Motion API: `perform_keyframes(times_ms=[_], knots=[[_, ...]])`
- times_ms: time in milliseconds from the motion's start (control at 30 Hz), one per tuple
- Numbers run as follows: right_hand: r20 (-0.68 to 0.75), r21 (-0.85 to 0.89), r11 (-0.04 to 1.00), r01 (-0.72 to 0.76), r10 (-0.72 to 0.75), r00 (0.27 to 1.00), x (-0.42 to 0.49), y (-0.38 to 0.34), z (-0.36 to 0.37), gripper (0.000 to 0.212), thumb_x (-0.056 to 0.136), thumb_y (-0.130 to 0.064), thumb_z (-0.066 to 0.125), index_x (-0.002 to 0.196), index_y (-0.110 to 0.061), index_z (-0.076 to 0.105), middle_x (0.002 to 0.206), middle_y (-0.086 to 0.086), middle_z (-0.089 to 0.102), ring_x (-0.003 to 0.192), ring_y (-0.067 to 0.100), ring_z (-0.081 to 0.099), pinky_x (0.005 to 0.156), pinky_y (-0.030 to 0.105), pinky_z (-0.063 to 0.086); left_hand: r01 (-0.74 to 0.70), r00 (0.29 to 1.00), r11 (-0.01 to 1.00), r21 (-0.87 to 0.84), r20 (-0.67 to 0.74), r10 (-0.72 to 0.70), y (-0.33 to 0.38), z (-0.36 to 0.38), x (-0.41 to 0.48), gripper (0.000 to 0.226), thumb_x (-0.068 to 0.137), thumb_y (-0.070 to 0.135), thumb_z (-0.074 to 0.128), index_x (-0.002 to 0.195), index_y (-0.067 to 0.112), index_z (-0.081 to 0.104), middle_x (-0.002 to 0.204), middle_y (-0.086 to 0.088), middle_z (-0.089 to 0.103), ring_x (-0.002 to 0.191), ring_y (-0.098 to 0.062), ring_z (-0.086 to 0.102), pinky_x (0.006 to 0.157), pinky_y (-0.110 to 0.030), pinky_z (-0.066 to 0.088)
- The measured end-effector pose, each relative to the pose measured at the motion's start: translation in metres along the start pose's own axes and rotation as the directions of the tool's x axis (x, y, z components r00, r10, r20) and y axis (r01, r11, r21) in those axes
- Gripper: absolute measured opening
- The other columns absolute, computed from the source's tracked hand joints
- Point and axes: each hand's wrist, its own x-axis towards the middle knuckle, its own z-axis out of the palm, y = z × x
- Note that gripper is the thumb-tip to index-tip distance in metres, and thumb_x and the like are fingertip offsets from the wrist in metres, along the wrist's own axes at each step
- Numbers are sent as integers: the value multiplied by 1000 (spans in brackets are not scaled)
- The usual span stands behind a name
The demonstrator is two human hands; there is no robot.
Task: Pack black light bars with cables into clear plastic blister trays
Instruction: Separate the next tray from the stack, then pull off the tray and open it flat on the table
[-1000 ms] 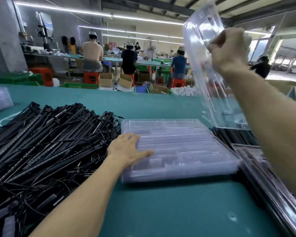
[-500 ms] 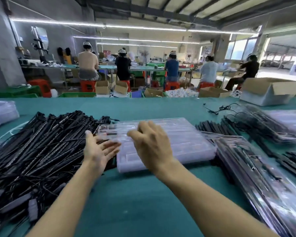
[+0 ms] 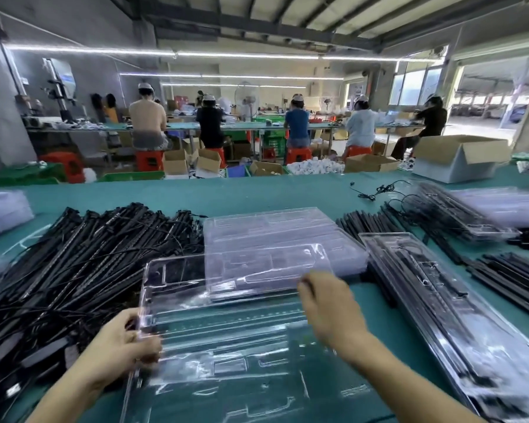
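Note:
An open clear blister tray (image 3: 226, 340) lies on the green table right in front of me, its far half tilted up. My left hand (image 3: 126, 346) grips its left edge. At the right end of the raised half, my right hand (image 3: 330, 309) has its fingers curled on the plastic. Nothing lies in this tray. Behind it stands a stack of empty clear trays (image 3: 287, 227). A big pile of black light bars with cables (image 3: 74, 270) covers the table to the left.
Packed trays with black bars (image 3: 425, 300) lie along my right, and more of them (image 3: 471, 215) sit at the far right. Loose black bars (image 3: 507, 276) lie between them. An open cardboard box (image 3: 458, 160) stands at the back right. Workers sit at a bench beyond.
My right hand came down from the lifted tray to the stack. Both hands then pulled one clear tray off it toward me, and the tray now lies open on the table.

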Motion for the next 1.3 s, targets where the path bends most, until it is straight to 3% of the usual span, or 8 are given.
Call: perform_keyframes(times_ms=[100, 200, 400, 633, 767, 900, 1100, 1300], knots=[[113, -354, 913, -203, 258, 960, 18, 43, -6, 25, 97, -16, 42, 120, -13, 50, 124, 8, 52, 110, 27, 53, 83, 35, 45, -44, 997, 998, 48, -62, 47, -4, 9, 1, 67, 78, -14, 71, 133, 16, 47, 90, -19, 74, 79, -33, 72, 71, -51, 57], [186, -551, 787, -276, 439, 879, 25, 69, -2, 43, 94, -16, 52, 134, -12, 40, 137, 11, 40, 124, 33, 46, 90, 41, 47, -99, 978, 994, 47, -181, 106, -4, 25, 0, 67, 84, 11, 76, 140, 23, 41, 97, -9, 69, 75, -24, 73, 60, -35, 56], [152, -704, 664, -252, 487, 860, 31, 88, 10, 49, 92, -19, 54, 139, -13, 40, 145, 14, 37, 127, 35, 46, 92, 38, 46, -146, 897, 929, 340, -351, 270, -14, 44, -6, 58, 73, 71, 64, 115, 37, 42, 58, 3, 68, 55, -14, 68, 61, -34, 50], [94, -614, 656, -439, 612, 785, 41, 97, 11, 59, 92, -21, 49, 146, -6, 31, 148, 17, 34, 132, 37, 41, 97, 42, 44, -227, 757, 832, 506, -446, 478, -17, 48, -9, 80, 72, 73, 61, 139, 32, 48, 70, 32, 63, 57, 12, 60, 53, -22, 41], [96, -596, 625, -504, 679, 728, 49, 99, 5, 68, 90, -18, 53, 149, 2, 23, 152, 20, 24, 128, 38, 46, 90, 41, 45, -214, 754, 821, 530, -445, 484, -13, 49, -7, 83, 73, 70, 64, 143, 27, 47, 61, 18, 64, 66, 0, 59, 59, -31, 51], [136, -648, 622, -440, 663, 736, 48, 111, -2, 41, 84, -8, 55, 125, -8, 58, 132, 13, 55, 112, 31, 57, 75, 36, 39, -202, 753, 809, 552, -441, 489, -12, 50, -5, 85, 72, 73, 62, 143, 28, 47, 62, 17, 64, 71, -3, 58, 64, -36, 53], [143, -636, 660, -400, 610, 779, 47, 108, -4, 22, 86, -6, 49, 102, -15, 60, 118, 7, 60, 103, 28, 58, 76, 35, 40, -171, 740, 783, 599, -446, 503, -14, 53, -1, 92, 70, 80, 54, 145, 28, 45, 60, 17, 61, 67, -9, 61, 69, -40, 55], [67, -524, 697, -489, 607, 792, 34, 95, -23, 38, 89, -4, 44, 126, 2, 51, 128, 19, 55, 115, 39, 54, 92, 44, 45, -33, 786, 738, 674, -438, 436, -8, 56, 4, 90, 73, 84, 48, 146, 32, 41, 75, 18, 62, 83, -22, 65, 72, -37, 48]])
